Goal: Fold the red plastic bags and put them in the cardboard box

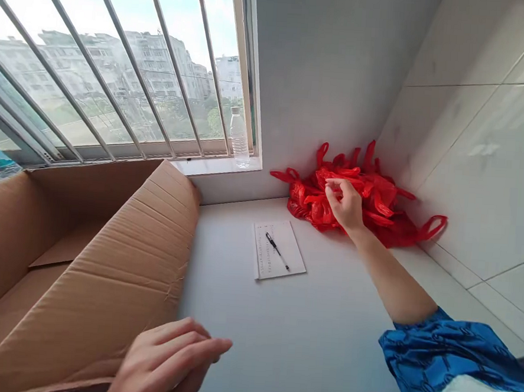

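A heap of red plastic bags [372, 197] lies in the far right corner of the white counter [289, 328]. My right hand [345, 206] reaches out over the heap, its fingers pinched on a piece of red bag at the near side. My left hand [167, 359] rests at the lower edge of the view, fingers stretched out together, touching the near flap of a large open cardboard box [106, 269]. It holds nothing.
A sheet of paper [279, 250] with a black pen [277, 251] on it lies mid-counter. A clear plastic bottle [239, 137] stands on the sill of the barred window [118, 75]. Tiled wall [482, 144] closes the right side.
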### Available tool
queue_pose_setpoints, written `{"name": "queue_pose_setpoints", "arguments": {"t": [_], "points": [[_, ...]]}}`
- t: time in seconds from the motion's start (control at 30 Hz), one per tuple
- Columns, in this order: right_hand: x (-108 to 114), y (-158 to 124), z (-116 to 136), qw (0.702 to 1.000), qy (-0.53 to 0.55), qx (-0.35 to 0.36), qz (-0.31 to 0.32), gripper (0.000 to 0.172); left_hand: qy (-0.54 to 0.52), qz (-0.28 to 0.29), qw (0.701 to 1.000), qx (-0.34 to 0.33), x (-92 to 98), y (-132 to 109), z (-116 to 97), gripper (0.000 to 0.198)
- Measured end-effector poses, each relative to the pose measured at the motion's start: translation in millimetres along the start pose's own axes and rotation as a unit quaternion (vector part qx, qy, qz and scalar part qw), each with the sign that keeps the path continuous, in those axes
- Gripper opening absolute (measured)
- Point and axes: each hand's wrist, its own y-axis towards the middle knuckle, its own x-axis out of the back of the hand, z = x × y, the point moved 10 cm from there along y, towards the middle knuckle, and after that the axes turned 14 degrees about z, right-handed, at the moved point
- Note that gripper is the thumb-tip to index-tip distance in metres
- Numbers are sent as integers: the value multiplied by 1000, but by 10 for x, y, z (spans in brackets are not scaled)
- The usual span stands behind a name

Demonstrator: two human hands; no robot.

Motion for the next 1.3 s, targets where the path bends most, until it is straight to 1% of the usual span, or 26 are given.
{"name": "queue_pose_setpoints", "arguments": {"t": [0.07,0.1,0.13,0.2,0.27,0.33,0.4,0.47,0.5,0.57,0.63,0.67,0.73,0.8,0.9,0.93,0.97,1.0,1.07,1.1,1.13,1.17,1.2,1.23,1.27,1.3], "points": [[24,384,-262,999,-19,-28,-2,40,-14,38,999,-37,-421,199,-78,37],[4,522,-384,999,-26,-42,-2,43,-29,56,997,-39,-613,277,-72,37],[-38,625,-490,998,-30,-53,5,46,-50,62,996,-28,-759,334,-33,34],[-130,734,-647,997,-33,-67,24,52,-102,62,993,2,-956,380,75,27],[-186,759,-704,996,-28,-68,45,55,-148,59,986,41,-1049,354,213,23],[-170,749,-649,996,-17,-57,59,55,-182,57,978,85,-1070,290,380,21],[-112,722,-491,997,0,-38,68,52,-212,53,967,131,-1048,222,570,23],[-87,664,-254,996,28,-12,87,48,-248,45,952,172,-1019,175,763,27],[-110,615,-119,993,48,3,104,46,-265,40,944,190,-1013,163,851,30],[-242,465,156,983,99,29,154,41,-289,38,931,220,-1033,168,985,34],[-448,246,408,966,153,41,204,38,-286,54,926,241,-1102,204,1049,37],[-554,117,518,958,178,42,222,37,-271,71,929,242,-1144,235,1042,36],[-771,-177,715,934,242,37,260,36,-210,108,945,226,-1202,305,960,34],[-956,-507,901,905,289,42,310,34,-137,138,959,204,-1206,341,836,29],[-1150,-1031,1097,859,272,84,425,29,-100,159,966,174,-1126,305,650,20],[-1193,-1181,1086,844,260,90,460,30,-104,155,969,160,-1073,286,591,18],[-1215,-1283,1011,841,246,81,475,31,-104,138,974,145,-999,271,541,18],[-1220,-1334,884,851,224,64,471,32,-96,111,981,130,-909,264,498,17],[-1177,-1312,541,901,153,10,406,35,-50,56,992,103,-771,278,438,15],[-1158,-1292,396,923,111,-8,368,37,-15,43,995,93,-759,307,420,15],[-1173,-1287,306,936,74,-10,345,39,23,45,995,87,-798,351,414,22],[-1234,-1302,274,938,47,4,343,43,59,60,993,85,-880,403,425,35],[-1341,-1342,290,932,31,31,361,49,91,81,989,89,-986,456,453,49],[-1474,-1405,334,917,24,62,394,55,117,103,983,98,-1098,499,497,58],[-1606,-1480,381,899,20,88,429,58,134,121,978,107,-1201,530,543,57],[-1721,-1552,417,882,16,104,460,58,144,138,973,114,-1293,545,584,49]]}}
